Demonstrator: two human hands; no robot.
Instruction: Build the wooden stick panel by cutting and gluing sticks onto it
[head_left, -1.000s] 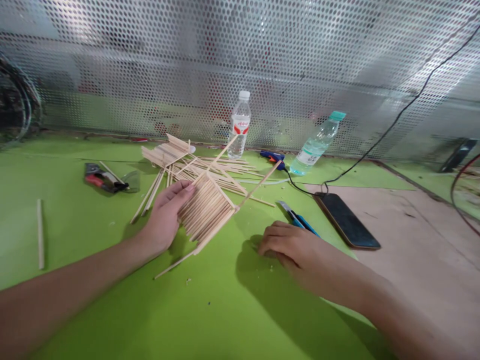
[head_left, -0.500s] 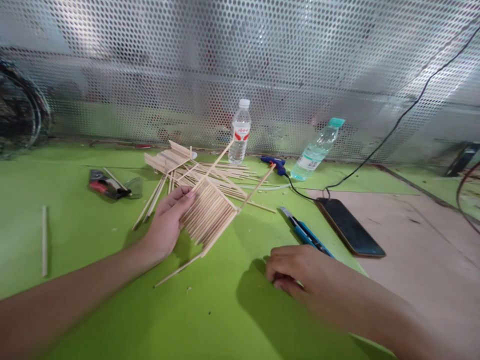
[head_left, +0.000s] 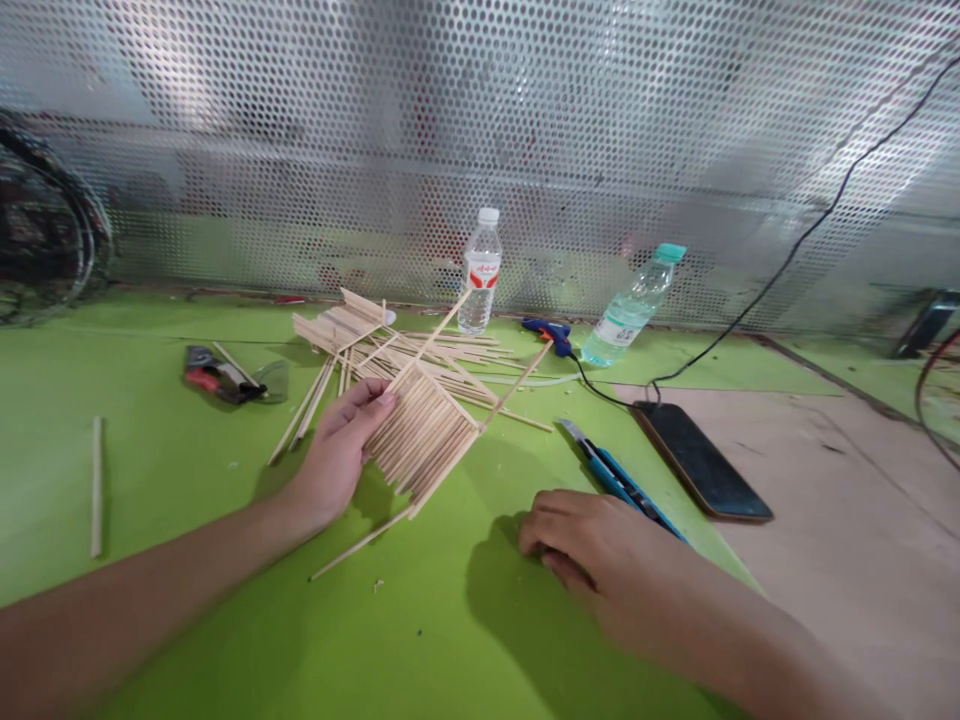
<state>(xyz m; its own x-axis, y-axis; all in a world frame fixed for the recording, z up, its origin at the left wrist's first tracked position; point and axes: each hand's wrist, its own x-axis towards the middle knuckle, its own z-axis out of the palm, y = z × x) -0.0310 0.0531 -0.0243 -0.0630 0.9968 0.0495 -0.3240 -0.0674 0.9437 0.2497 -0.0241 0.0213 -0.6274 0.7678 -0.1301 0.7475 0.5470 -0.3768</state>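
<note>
A slatted panel of wooden sticks (head_left: 426,428), with longer sticks jutting from its corners, is pinched at its left edge by my left hand (head_left: 346,440). It is tilted above the green table (head_left: 300,640). My right hand (head_left: 574,545) rests low over the table with curled fingers; whether they hold anything is hidden. Just beyond it lies a blue utility knife (head_left: 619,480) with its blade out. Behind the panel are a pile of loose sticks (head_left: 457,350) and another stick structure (head_left: 341,325).
Behind stand a clear bottle (head_left: 480,275) and a tilted green-capped bottle (head_left: 630,315), with a blue glue gun (head_left: 551,333) between them. A phone (head_left: 701,460) lies right. At left are a black-and-red tool (head_left: 225,375) and a single stick (head_left: 97,487).
My right hand has shifted slightly left. My left hand still grips the panel, and the whole view has shifted a little.
</note>
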